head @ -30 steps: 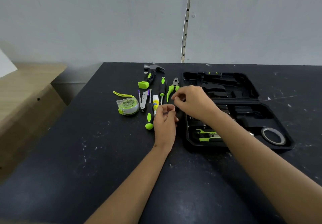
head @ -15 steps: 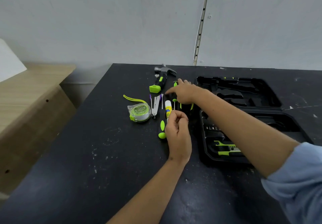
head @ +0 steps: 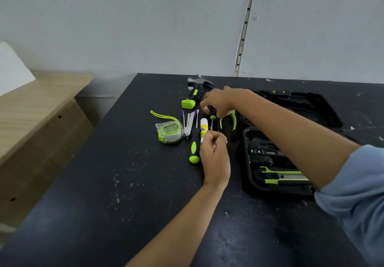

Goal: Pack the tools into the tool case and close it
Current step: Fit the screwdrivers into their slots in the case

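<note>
- The right hand (head: 218,100) reaches across the black table (head: 124,183), its fingers curled round the dark handle of a screwdriver (head: 212,117) beside the pliers (head: 233,119).
- The left hand (head: 215,154) has its fingers curled; whether they pinch anything cannot be told.
- The tool case (head: 291,142) lies open at the right, a utility knife (head: 284,176) in it.
- Hammer (head: 196,94), tape measure (head: 169,131) and white tube (head: 203,129) lie out on the table.

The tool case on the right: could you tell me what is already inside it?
Inside the open tool case, a green-and-black utility knife sits in its front slot, with small bits behind it. The right forearm covers the middle compartments, so what they hold cannot be seen.
</note>
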